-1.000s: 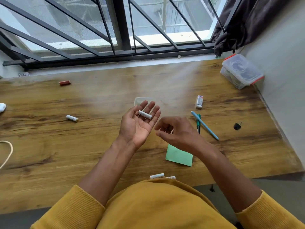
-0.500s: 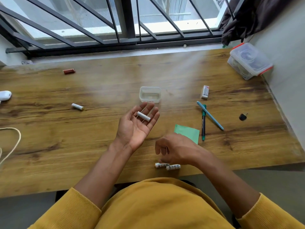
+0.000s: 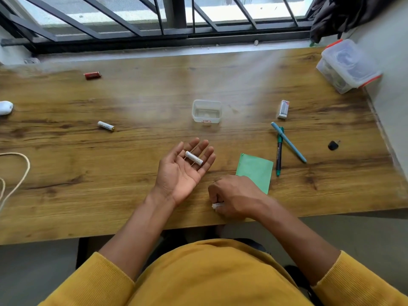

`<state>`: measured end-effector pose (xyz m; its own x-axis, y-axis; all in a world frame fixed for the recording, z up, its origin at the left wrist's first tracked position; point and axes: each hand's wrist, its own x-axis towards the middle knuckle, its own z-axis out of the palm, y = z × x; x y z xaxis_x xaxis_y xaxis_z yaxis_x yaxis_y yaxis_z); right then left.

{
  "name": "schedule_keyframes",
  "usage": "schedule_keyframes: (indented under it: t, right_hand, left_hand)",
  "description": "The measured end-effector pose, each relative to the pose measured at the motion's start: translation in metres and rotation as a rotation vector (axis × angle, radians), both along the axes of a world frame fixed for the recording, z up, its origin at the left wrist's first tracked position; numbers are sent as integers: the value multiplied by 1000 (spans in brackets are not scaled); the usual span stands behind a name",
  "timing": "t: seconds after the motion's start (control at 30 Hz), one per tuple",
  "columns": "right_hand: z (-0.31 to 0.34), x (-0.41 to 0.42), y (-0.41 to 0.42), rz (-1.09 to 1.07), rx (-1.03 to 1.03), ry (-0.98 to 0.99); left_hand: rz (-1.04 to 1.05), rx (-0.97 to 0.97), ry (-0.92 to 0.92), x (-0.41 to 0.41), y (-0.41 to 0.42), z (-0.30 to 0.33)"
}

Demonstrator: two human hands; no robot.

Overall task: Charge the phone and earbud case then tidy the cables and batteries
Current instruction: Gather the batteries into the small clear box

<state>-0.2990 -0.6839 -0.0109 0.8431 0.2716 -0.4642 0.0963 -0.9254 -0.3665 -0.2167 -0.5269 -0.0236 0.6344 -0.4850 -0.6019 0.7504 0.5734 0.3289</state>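
The right hand (image 3: 237,196) covers the batteries (image 3: 216,205) at the desk's near edge; only one white end shows, so their number cannot be told. The cord (image 3: 21,173) and the white case (image 3: 5,107) run off the left edge. The lidded box's (image 3: 348,65) contents are blurred.
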Motion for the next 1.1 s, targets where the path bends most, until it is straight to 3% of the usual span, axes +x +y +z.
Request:
schedule_keyframes:
  t: [0.5,0.73,1.1]
  right_hand:
    - [27,42,-7,-247,277,-372]
    - [13,58,11,-266,167,-393]
    - [8,57,-3,-354,363,-422]
  left_hand:
    - [-49,14,-20,-2,6,-2]
    - [-10,-66,79,-7,-1,-5]
    - [23,-48,104,-1,-14,-4]
